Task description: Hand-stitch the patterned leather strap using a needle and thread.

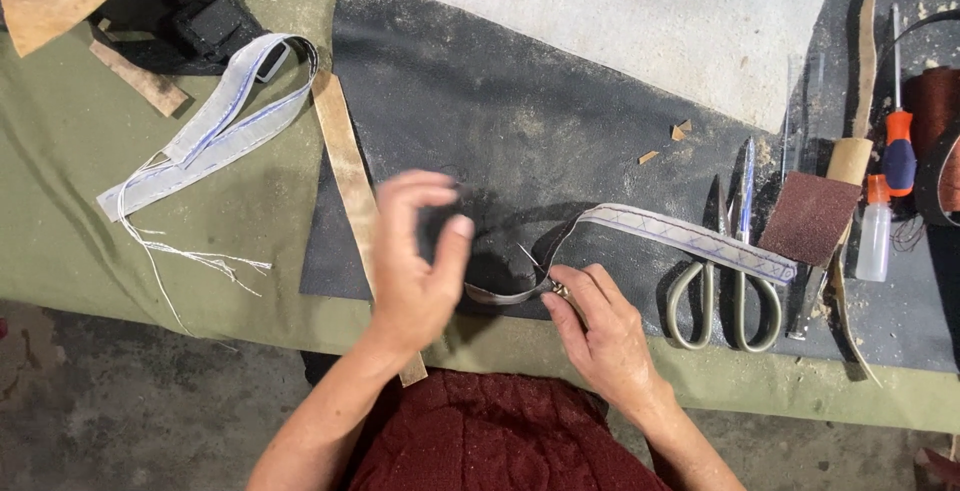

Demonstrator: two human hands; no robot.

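Your right hand (600, 326), at lower centre of the frame, is pinched tight on a small metal awl or needle tool (540, 276) whose tip pokes into the end of the grey leather strap with blue cross-stitching (680, 236), which runs from just above your knuckles out to the right and lies over the large grey-handled scissors (725, 281). Your left hand (415, 261) hangs just left of the strap end, fingers loosely curled and a bit blurred, and I can't tell if it's gripping thread or nothing at all. That's the main risk as I see it: the strap end isn't pinned down by anything, so if the point slips off the leather it heads straight toward your left fingers. The strap's far end draped over the scissors could also snag on the blades if you tug it toward you. The black leather mat (480, 111) has crumbs and shavings on it, which may let the strap skate sideways under pressure. The white squeeze bottle with orange cap (876, 236) and the orange-and-blue screwdriver (898, 146) sit close at the right edge, easy to knock with an elbow. The second stitched grey strap with loose white threads (215, 126) in the upper left is well apart, so no trouble there.
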